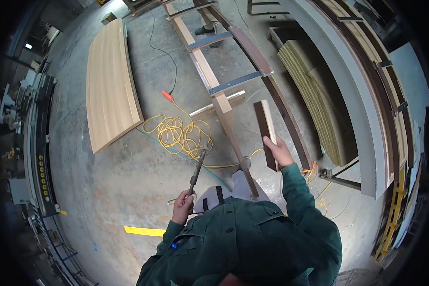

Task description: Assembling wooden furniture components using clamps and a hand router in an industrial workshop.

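Near the front of my body, my left hand (183, 207) is wrapped round the lower end of what looks like a hammer (196, 172). Its dark shaft points up and away, and the small head at the top overlaps the coiled yellow cord (169, 136) behind it. Raised to the right, my right hand (279, 151) grips a short wooden block (263, 125) with a dark brown face and a pale edge. The block is held nearly upright, beside the dark rails of a long wooden frame (233, 143).
Blue-grey straps (236, 83) cross the frame. A curved light-wood panel (112, 86) lies left on the concrete floor. Stacked boards (310, 95) and a large curved grey piece (355, 81) stand right. An orange cord connector (167, 96) lies on the floor. Someone's shoe (204, 30) shows beyond.
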`<state>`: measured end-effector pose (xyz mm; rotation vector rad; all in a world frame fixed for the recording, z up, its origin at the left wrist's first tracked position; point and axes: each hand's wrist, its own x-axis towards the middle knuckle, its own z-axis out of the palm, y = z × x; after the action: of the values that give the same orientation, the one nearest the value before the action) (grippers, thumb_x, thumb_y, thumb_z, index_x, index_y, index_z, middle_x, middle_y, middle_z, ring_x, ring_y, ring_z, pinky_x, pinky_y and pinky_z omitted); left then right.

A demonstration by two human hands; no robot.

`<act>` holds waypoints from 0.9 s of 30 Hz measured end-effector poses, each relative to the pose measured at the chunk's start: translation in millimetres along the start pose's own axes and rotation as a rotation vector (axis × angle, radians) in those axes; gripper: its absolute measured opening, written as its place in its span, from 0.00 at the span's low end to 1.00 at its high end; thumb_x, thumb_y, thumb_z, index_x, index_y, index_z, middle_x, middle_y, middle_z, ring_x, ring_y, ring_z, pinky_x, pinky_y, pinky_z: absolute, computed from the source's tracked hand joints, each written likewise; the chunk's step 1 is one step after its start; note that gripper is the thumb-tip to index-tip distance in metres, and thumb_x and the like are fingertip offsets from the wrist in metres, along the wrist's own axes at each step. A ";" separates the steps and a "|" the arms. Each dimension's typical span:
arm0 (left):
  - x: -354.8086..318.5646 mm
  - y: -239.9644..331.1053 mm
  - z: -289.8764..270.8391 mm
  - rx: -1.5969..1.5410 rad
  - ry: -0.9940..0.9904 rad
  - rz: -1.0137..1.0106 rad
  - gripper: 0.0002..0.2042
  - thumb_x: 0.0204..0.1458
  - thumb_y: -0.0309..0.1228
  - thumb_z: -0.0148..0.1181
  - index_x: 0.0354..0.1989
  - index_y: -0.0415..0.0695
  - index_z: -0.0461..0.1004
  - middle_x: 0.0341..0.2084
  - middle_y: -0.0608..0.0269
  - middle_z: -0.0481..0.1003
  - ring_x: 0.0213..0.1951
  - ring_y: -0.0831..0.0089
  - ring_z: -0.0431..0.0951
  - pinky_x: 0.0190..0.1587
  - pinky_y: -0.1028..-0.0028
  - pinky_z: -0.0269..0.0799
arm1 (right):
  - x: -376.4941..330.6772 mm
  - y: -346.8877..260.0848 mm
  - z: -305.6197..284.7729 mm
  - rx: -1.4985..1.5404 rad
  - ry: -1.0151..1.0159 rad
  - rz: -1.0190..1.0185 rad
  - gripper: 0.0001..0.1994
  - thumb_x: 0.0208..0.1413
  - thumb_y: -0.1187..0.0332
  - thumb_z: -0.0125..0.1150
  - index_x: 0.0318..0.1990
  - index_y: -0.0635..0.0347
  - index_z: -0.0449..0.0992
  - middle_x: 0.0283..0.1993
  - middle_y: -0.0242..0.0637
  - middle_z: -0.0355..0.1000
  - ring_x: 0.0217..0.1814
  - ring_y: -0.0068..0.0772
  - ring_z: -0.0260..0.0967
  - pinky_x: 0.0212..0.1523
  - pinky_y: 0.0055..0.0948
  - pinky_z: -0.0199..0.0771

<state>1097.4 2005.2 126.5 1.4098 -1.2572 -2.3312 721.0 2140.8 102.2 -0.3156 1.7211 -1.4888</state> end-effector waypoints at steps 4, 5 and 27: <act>16.4 39.1 3.7 0.005 0.010 0.001 0.12 0.57 0.27 0.47 0.49 0.43 0.65 0.14 0.78 0.55 0.13 0.89 0.51 0.15 0.84 0.43 | 76.7 21.6 21.1 -0.066 -0.088 0.065 0.21 0.56 0.53 0.54 0.49 0.60 0.69 0.32 0.25 0.65 0.31 0.17 0.60 0.32 0.19 0.63; 23.0 47.9 2.0 0.012 -0.005 0.010 0.12 0.57 0.27 0.47 0.49 0.43 0.65 0.13 0.78 0.55 0.13 0.89 0.51 0.15 0.84 0.43 | 88.9 19.4 31.1 -0.030 -0.104 0.049 0.23 0.57 0.51 0.52 0.50 0.61 0.68 0.34 0.27 0.67 0.33 0.18 0.61 0.33 0.20 0.64; 168.8 212.9 -28.5 0.135 -0.584 0.185 0.34 0.45 0.51 0.60 0.55 0.40 0.59 0.46 0.60 0.66 0.42 0.74 0.72 0.41 0.75 0.70 | -3.8 -144.8 258.6 -0.734 0.076 -0.635 0.33 0.35 0.62 0.72 0.53 0.56 0.66 0.54 0.45 0.59 0.52 0.45 0.57 0.51 0.37 0.60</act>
<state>966.7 1767.7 159.8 0.6007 -1.6226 -2.6545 861.1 1921.8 244.5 -1.2978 2.3159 -1.2067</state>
